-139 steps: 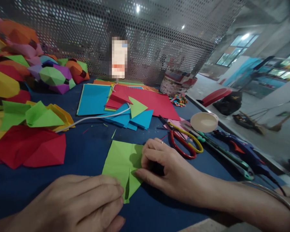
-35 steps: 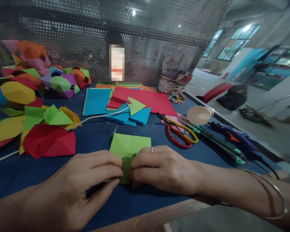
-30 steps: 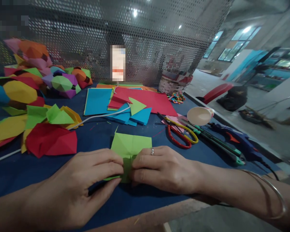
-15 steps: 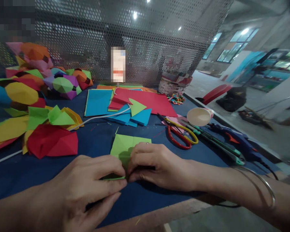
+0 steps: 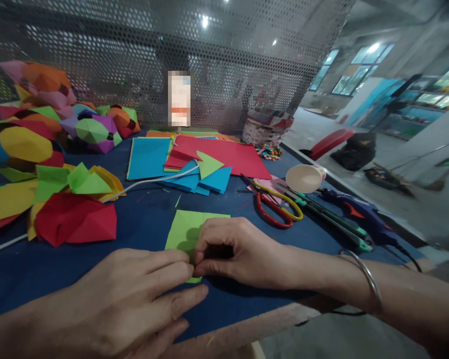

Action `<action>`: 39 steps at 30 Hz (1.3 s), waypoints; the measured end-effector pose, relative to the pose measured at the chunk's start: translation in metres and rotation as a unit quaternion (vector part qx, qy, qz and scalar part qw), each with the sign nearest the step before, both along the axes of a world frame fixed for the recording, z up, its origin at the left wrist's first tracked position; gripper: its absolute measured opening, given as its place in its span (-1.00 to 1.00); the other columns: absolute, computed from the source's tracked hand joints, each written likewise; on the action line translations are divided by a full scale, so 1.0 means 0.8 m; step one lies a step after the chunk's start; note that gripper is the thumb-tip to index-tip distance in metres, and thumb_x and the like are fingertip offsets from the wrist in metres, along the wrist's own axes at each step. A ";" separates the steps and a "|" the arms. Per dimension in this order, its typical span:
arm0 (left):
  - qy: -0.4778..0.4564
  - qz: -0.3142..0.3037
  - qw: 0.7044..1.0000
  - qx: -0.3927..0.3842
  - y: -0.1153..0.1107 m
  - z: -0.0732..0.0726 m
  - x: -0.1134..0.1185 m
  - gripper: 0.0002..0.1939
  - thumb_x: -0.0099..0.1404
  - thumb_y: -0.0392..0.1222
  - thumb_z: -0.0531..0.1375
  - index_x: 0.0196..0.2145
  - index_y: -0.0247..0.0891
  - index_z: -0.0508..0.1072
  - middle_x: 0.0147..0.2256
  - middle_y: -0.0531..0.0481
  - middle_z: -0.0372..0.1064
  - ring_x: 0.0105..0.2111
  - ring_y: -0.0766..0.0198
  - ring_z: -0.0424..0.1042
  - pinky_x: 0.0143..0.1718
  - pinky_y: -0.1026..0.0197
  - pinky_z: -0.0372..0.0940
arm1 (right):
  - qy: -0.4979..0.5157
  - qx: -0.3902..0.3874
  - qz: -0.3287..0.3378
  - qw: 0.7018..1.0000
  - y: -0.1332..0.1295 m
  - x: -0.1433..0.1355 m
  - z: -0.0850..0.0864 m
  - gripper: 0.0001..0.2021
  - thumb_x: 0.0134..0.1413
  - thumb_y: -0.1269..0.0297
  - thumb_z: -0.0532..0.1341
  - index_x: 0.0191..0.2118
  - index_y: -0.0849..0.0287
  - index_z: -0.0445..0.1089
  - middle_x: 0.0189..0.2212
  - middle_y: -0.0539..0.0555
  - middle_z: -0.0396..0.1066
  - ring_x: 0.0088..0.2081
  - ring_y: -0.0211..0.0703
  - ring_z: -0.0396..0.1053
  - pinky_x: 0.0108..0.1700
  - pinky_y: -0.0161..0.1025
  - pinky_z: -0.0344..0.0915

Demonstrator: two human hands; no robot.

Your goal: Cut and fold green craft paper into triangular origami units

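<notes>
Green paper [image 5: 181, 232] lies on the dark blue tabletop [image 5: 142, 227] under the fingertips of both our hands, its far part reaching out beyond them and a small corner showing just below where they meet. We have our left hand [image 5: 134, 289] palm down with the fingers stretched out, the foremost tips resting on the near left part of the sheet and the lower ones spread toward us. Our right hand [image 5: 243, 254] is curled, thumb tip drawn up close to the fingertips on the paper, right beside the left fingers; we cannot tell whether an edge is caught between them. A bangle [image 5: 370, 279] circles our right wrist.

Beyond and to the left of our left hand we see crumpled-looking red folded paper [image 5: 78, 219], with many-coloured paper balls [image 5: 97, 132] farther off. Straight out past both hands lie blue sheets [image 5: 149, 157] and red sheets [image 5: 234, 157], with a white cord [image 5: 157, 180] running across to the left. Just beyond our right hand are the scissors [image 5: 272, 191], then a cup [image 5: 303, 178] on its side, and farther right, past the forearm, a glue gun [image 5: 370, 219]
</notes>
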State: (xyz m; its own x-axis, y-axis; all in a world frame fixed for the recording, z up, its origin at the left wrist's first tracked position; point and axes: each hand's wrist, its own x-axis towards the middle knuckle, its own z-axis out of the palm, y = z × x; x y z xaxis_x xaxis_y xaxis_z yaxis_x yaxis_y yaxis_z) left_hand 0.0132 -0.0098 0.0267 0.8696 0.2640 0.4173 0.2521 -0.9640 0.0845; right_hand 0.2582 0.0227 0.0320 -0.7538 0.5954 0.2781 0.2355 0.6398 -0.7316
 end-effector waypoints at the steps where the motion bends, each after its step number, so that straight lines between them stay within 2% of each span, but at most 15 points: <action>1: 0.014 -0.003 1.000 0.006 0.002 0.002 0.000 -0.67 0.45 -0.28 0.10 0.10 -0.22 0.49 -0.06 -0.12 0.57 -0.09 0.08 0.55 -0.27 0.17 0.47 | 0.001 -0.003 -0.003 1.000 0.000 0.000 0.000 -0.92 0.23 0.42 0.36 -0.30 0.23 0.48 -0.34 0.01 0.49 -0.26 -0.26 0.44 -0.16 -0.34 0.35; 8: 0.011 0.000 1.000 0.021 0.002 0.003 0.004 -0.70 0.50 -0.25 0.07 0.09 -0.28 0.49 -0.05 -0.15 0.57 -0.06 0.11 0.52 -0.13 0.19 0.47 | -0.001 -0.009 -0.001 1.000 0.001 0.001 0.000 -0.94 0.23 0.49 0.33 -0.29 0.24 0.48 -0.33 0.01 0.49 -0.27 -0.28 0.42 -0.17 -0.35 0.34; 14: -0.016 0.021 1.000 0.006 -0.001 -0.001 0.004 -0.72 0.50 -0.26 0.06 0.08 -0.28 0.45 -0.05 -0.12 0.56 -0.06 0.14 0.51 -0.14 0.21 0.44 | -0.004 -0.003 0.004 1.000 0.001 0.002 0.001 -0.93 0.24 0.49 0.32 -0.30 0.23 0.47 -0.33 0.01 0.48 -0.27 -0.28 0.42 -0.16 -0.36 0.34; 18: -0.028 0.044 0.997 -0.049 -0.002 -0.005 0.005 -0.72 0.46 -0.24 0.11 0.06 -0.21 0.48 -0.03 -0.10 0.51 -0.07 0.15 0.51 -0.25 0.21 0.41 | 0.002 0.009 0.002 1.000 0.001 0.002 0.000 -0.91 0.22 0.53 0.31 -0.30 0.24 0.46 -0.34 0.00 0.47 -0.29 -0.30 0.40 -0.19 -0.38 0.32; 23: -0.051 0.057 0.990 -0.115 0.003 0.002 0.012 -0.82 0.44 -0.23 0.16 -0.07 -0.12 0.51 -0.09 -0.04 0.48 -0.14 0.21 0.52 -0.31 0.26 0.37 | -0.008 0.016 -0.009 1.000 0.000 0.003 -0.002 -0.92 0.20 0.53 0.32 -0.31 0.25 0.46 -0.35 0.01 0.46 -0.29 -0.29 0.39 -0.21 -0.37 0.31; 26: -0.032 0.042 0.991 -0.120 0.008 0.008 0.014 -0.84 0.44 -0.24 0.15 -0.14 -0.14 0.54 -0.11 -0.03 0.48 -0.18 0.24 0.52 -0.31 0.29 0.37 | -0.005 0.016 -0.009 1.000 0.000 0.006 -0.002 -0.93 0.22 0.49 0.34 -0.30 0.25 0.46 -0.34 0.01 0.46 -0.28 -0.29 0.39 -0.21 -0.37 0.32; 30: -0.045 0.033 0.992 -0.115 0.013 0.013 0.011 -0.81 0.47 -0.24 0.13 -0.23 -0.13 0.56 -0.14 -0.02 0.50 -0.13 0.23 0.54 -0.24 0.31 0.40 | -0.013 0.005 -0.009 1.000 -0.001 0.008 0.001 -0.95 0.24 0.47 0.34 -0.25 0.24 0.46 -0.29 0.04 0.48 -0.24 -0.27 0.41 -0.16 -0.33 0.35; 32: -0.049 0.025 0.992 -0.117 0.013 0.013 0.007 -0.81 0.45 -0.25 0.14 -0.21 -0.11 0.57 -0.11 -0.02 0.52 -0.09 0.22 0.55 -0.20 0.32 0.42 | -0.016 0.000 -0.005 1.000 -0.001 0.009 0.002 -0.94 0.25 0.47 0.33 -0.25 0.23 0.45 -0.28 0.04 0.49 -0.22 -0.26 0.41 -0.14 -0.32 0.36; 34: -0.048 0.025 0.992 -0.118 0.013 0.012 0.002 -0.78 0.42 -0.29 0.15 -0.09 -0.08 0.56 -0.05 -0.02 0.53 -0.04 0.21 0.55 -0.13 0.32 0.45 | -0.012 -0.001 -0.004 1.000 -0.001 0.009 0.002 -0.94 0.25 0.48 0.32 -0.26 0.23 0.45 -0.28 0.04 0.48 -0.23 -0.27 0.41 -0.14 -0.32 0.36; 36: -0.056 0.040 0.990 -0.120 0.014 0.011 -0.003 -0.69 0.39 -0.32 0.15 0.02 -0.05 0.52 -0.01 -0.01 0.54 0.01 0.19 0.54 -0.05 0.30 0.47 | -0.009 -0.001 -0.002 1.000 -0.001 0.009 0.001 -0.94 0.24 0.49 0.32 -0.26 0.24 0.45 -0.29 0.04 0.48 -0.24 -0.28 0.41 -0.14 -0.33 0.36; 39: -0.049 0.069 0.988 -0.131 0.018 0.015 -0.010 -0.61 0.36 -0.38 0.07 0.05 -0.08 0.48 0.06 -0.02 0.50 0.08 0.17 0.50 0.07 0.24 0.46 | -0.006 0.007 -0.003 1.000 -0.001 0.008 0.001 -0.94 0.23 0.49 0.34 -0.27 0.25 0.46 -0.29 0.05 0.47 -0.22 -0.27 0.42 -0.13 -0.33 0.36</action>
State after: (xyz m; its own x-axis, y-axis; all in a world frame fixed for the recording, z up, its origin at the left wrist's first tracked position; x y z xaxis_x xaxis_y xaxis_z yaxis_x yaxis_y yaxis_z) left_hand 0.0056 0.0042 0.0383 0.7769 0.4864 0.3998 0.3572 -0.8634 0.3564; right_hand 0.2649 0.0221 0.0326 -0.7541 0.5957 0.2765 0.2480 0.6481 -0.7201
